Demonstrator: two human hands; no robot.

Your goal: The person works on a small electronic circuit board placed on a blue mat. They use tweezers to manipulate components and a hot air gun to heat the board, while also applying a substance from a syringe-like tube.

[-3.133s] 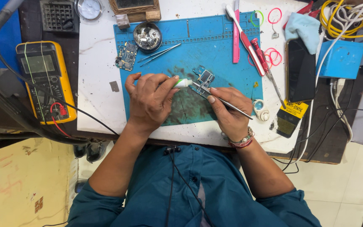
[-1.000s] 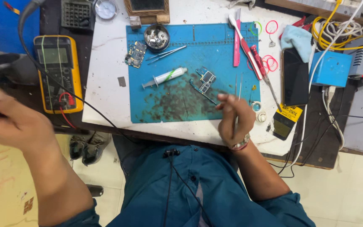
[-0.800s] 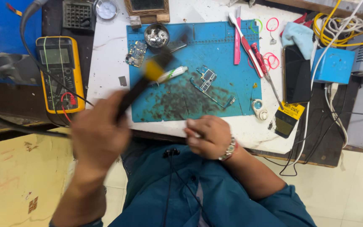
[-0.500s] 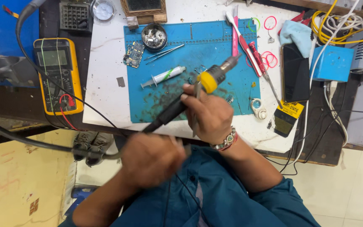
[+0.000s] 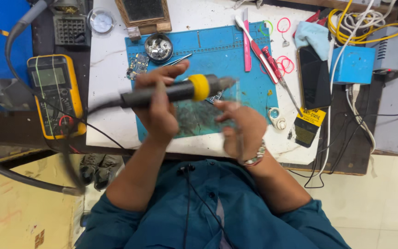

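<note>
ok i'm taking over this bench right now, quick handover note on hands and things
Left hand: closed on the black handle of the hot-air tool, held level above the blue mat, nozzle pointing right.
Right hand: raised over the mat's right half beside the nozzle; blurred, so whether it holds anything cannot be told.
On the mat: small circuit board, round metal dish, tweezers, pink tools.
Yellow multimeter lies left of the mat, dark phone right.
Done: tool in hand.
Left: the tool is not yet over any board.
</note>
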